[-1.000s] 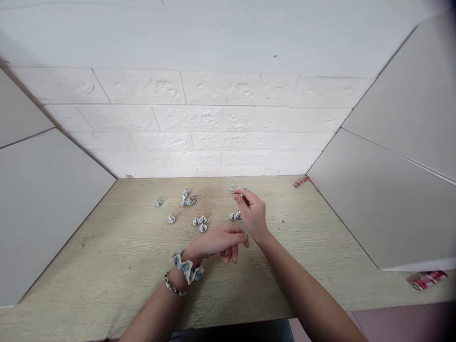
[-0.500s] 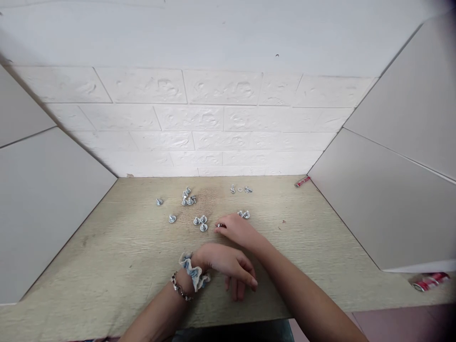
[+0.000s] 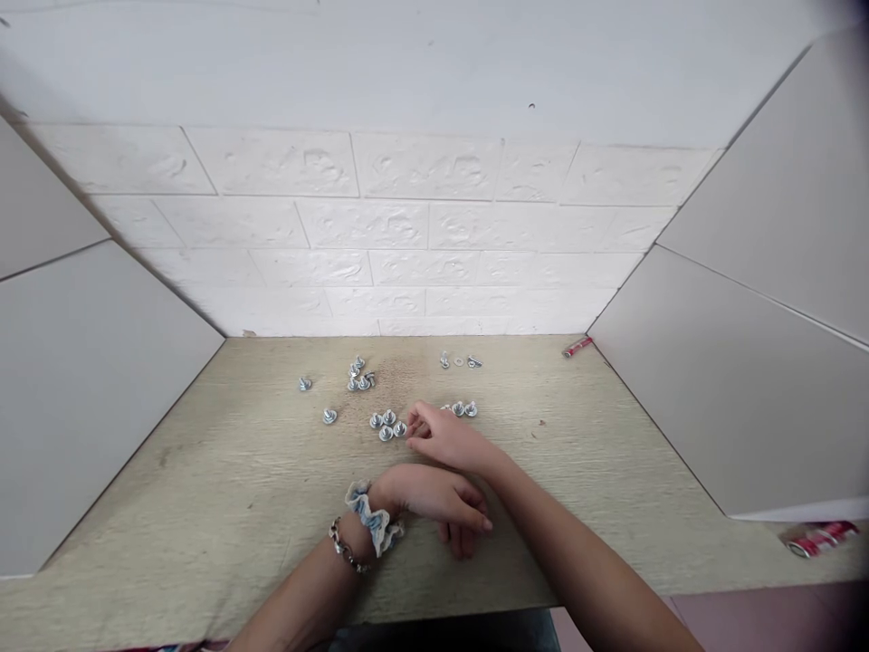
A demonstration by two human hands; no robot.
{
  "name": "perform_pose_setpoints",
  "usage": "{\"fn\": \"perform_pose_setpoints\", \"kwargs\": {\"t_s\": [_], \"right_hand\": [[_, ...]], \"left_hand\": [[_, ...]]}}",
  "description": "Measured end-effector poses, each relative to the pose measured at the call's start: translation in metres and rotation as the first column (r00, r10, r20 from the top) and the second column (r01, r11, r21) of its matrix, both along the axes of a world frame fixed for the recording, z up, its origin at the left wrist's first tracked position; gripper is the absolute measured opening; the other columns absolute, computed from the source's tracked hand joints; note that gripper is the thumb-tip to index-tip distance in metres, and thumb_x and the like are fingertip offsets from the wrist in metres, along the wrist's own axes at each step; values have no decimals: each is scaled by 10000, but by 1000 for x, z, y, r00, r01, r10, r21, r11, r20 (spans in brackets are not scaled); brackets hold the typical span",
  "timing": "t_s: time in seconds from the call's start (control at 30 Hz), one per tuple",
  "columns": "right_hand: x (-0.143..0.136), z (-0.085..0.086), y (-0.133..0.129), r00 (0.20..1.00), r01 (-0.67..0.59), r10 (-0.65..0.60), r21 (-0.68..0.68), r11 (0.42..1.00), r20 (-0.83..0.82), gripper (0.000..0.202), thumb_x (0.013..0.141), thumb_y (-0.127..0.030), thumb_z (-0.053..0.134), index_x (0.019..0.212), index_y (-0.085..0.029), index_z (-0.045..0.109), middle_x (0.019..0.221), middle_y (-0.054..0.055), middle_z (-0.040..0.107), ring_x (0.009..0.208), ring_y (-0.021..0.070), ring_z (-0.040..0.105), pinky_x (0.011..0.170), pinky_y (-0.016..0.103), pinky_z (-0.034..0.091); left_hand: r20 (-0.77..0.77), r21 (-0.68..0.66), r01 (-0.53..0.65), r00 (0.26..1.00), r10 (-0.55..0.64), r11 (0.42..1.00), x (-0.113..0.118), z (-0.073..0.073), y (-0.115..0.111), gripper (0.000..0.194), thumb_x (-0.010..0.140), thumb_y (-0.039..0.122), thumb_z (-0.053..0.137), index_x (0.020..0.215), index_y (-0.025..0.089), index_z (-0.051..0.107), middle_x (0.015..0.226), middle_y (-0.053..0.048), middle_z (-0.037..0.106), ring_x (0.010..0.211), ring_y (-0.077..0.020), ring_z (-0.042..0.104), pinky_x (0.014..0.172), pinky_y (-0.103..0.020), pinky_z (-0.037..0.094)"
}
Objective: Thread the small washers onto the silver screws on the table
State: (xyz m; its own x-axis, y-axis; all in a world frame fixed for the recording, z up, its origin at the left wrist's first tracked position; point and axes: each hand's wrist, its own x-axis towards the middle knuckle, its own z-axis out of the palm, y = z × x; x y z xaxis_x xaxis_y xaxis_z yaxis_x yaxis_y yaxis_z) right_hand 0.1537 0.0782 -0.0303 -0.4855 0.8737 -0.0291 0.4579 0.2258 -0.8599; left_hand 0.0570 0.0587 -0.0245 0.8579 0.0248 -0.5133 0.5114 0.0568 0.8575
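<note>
My right hand (image 3: 448,438) hovers low over the table, its thumb and fingers slightly apart. Beside its fingertips stands a silver bolt with a washer (image 3: 400,429), grouped with several similar bolts (image 3: 386,433). Past its knuckles is a short row of bolts (image 3: 460,409), partly hidden by the hand. My left hand (image 3: 434,501) hangs loosely below the right forearm, fingers drooping and nothing visible in them. A frilly fabric band (image 3: 375,520) and a chain bracelet (image 3: 345,549) circle the left wrist.
Another bolt cluster (image 3: 358,376) stands farther back, with single bolts (image 3: 305,384) to its left. A loose washer (image 3: 459,361) and a bolt lying down (image 3: 474,361) are near the wall. Red cylinders (image 3: 577,347) mark the right side. White panels (image 3: 747,380) flank the wooden table (image 3: 224,480).
My right hand has let go of a small bolt, which now stands in the group left of its fingertips. My left hand has barely shifted.
</note>
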Motion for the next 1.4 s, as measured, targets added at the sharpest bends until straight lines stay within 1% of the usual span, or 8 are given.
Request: {"fn": "perform_pose_setpoints", "kwargs": {"t_s": [0.47, 0.73, 0.83, 0.93, 1.07, 1.17, 1.27, 1.4], "right_hand": [[-7, -1, -3, 998, 42, -42, 8, 999, 48, 284, 772, -290, 578, 1038, -202, 529, 1017, 26, 583, 835, 148, 533, 743, 278, 419], [-8, -4, 2, 986, -152, 161, 142, 978, -54, 154, 764, -174, 545, 905, -197, 604, 1054, 8, 583, 928, 136, 523, 826, 252, 396], [-8, -7, 4, 994, -64, 76, 141, 988, -81, 84, 774, -219, 531, 755, -170, 596, 760, -19, 591, 664, 98, 500, 613, 207, 385], [1, -6, 8, 978, 186, -156, 244, 952, -138, 387, 801, -308, 485, 467, -161, 357, 451, -49, 334, 462, 71, 295, 466, 223, 240], [31, -1, 23, 814, 570, -485, 285, 770, -319, 448, 827, -371, 413, 480, -188, 196, 446, -47, 214, 450, 76, 230, 464, 240, 208], [57, -5, 39, 691, 718, -687, 325, 616, -226, 383, 837, -360, 398, 510, -185, 303, 505, -32, 329, 518, 105, 340, 515, 237, 273], [74, -19, 54, 657, 687, -754, 398, 608, 17, 156, 791, -291, 460, 765, -179, 566, 835, 39, 563, 825, 184, 486, 748, 291, 359], [78, -37, 65, 556, 689, -795, 401, 604, 243, 287, 794, -293, 483, 1045, -240, 611, 1179, 92, 504, 1119, 275, 391, 943, 441, 254]], "left_hand": [[-17, 57, -31, 999, 32, 998, 3, -4, -2, 221, 757, 273, 391, 633, 147, 524, 669, -59, 599, 571, -145, 573, 540, -242, 452], [-47, 32, -46, 998, 47, 998, 4, -6, -3, 168, 761, 240, 385, 707, 147, 514, 678, -53, 601, 553, -143, 569, 522, -240, 447], [-51, 37, -75, 996, 77, 997, 3, -2, -3, 154, 782, 220, 388, 735, 142, 511, 662, -40, 588, 556, -130, 559, 541, -236, 441], [12, 43, -193, 981, 192, 980, 2, 3, -1, 131, 781, 228, 429, 724, 140, 508, 677, -33, 584, 585, -121, 552, 565, -227, 426], [186, -42, -399, 898, 399, 916, -1, 10, 1, 111, 765, 260, 479, 740, 153, 496, 726, -28, 596, 624, -119, 556, 617, -232, 427], [216, -118, -464, 851, 479, 878, -3, 15, 2, 115, 758, 270, 503, 752, 155, 498, 719, -32, 602, 613, -117, 553, 626, -231, 423], [250, -265, -543, 759, 601, 797, -2, 16, 2, 142, 738, 273, 549, 732, 142, 494, 682, -38, 586, 564, -102, 520, 582, -212, 407], [237, -604, -608, 480, 845, 514, -2, 13, 10, 172, 726, 260, 585, 697, 145, 461, 605, 17, 481, 470, -64, 413, 535, -201, 406]]}}
